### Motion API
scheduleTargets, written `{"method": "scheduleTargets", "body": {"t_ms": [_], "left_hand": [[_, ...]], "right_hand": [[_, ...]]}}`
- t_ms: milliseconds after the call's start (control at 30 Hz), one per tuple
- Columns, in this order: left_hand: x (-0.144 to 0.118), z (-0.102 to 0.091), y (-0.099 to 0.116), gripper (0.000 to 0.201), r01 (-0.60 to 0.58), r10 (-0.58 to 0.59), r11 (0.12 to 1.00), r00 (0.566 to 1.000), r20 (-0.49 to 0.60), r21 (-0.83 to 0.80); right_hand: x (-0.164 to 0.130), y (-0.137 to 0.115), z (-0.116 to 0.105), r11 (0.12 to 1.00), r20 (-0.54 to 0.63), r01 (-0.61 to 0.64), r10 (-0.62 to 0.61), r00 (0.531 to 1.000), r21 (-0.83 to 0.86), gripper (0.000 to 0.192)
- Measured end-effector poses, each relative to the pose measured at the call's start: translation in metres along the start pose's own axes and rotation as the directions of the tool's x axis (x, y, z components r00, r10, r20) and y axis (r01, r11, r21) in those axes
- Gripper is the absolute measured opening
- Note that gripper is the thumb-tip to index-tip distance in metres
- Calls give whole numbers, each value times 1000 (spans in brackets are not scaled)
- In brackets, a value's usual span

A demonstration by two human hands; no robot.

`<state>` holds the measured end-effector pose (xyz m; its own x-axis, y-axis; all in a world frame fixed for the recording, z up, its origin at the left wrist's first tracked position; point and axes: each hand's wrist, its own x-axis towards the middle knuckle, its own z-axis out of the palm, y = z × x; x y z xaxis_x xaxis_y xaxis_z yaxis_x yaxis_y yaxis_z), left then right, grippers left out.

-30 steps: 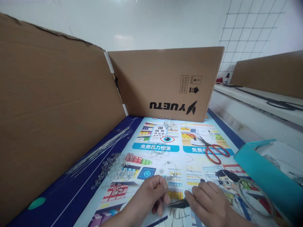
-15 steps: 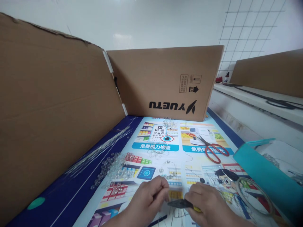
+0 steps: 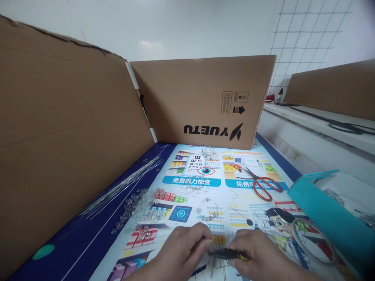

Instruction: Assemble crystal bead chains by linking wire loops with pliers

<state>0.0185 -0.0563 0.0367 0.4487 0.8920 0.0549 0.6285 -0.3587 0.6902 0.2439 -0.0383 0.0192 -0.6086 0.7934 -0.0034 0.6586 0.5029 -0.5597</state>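
My right hand (image 3: 254, 251) is wrapped round a pair of pliers (image 3: 224, 253) with dark jaws and a bit of yellow at the handle. The jaws point left, their tip close to the fingers of my left hand (image 3: 187, 249). Those fingers are pinched together, and whatever they hold is hidden or too thin to make out. Beneath the pliers lie several thin wire pieces (image 3: 216, 269). Just beyond my left hand rests a wire ring with clear beads (image 3: 207, 210). A heap of clear beads (image 3: 146, 208) spreads to its left.
Red-handled scissors (image 3: 262, 184) lie at the right, near a teal box (image 3: 325, 218) and a ring-shaped coil (image 3: 315, 242). Long straight wires (image 3: 123, 187) run along the left. Cardboard panels (image 3: 202, 97) stand at the back and left. More wire pieces (image 3: 208, 151) sit by the back panel.
The pliers have turned slightly in my right hand, and both hands have shifted a little. My left fingers remain pinched near the jaw tip. The view has moved slightly.
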Motion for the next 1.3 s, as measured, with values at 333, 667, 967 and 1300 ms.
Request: {"method": "scheduleTargets", "body": {"t_ms": [333, 667, 967, 1300], "left_hand": [[2, 0, -9, 22, 12, -2, 998, 984, -178, 57], [17, 20, -13, 22, 378, -454, 634, 888, 71, -675], [16, 33, -15, 24, 369, -451, 533, 885, 113, -761], [16, 34, -14, 23, 414, -471, 517, 868, 154, -749]], "right_hand": [[-1, 9, 7, 997, -122, 44, -52, 991, -68, 11], [-2, 8, 6, 653, -308, 313, -656, 689, -689, 16], [0, 2, 4, 513, -270, 313, -772, 575, -799, 19], [1, -4, 2, 519, -279, 321, -776, 566, -793, 23]]}}
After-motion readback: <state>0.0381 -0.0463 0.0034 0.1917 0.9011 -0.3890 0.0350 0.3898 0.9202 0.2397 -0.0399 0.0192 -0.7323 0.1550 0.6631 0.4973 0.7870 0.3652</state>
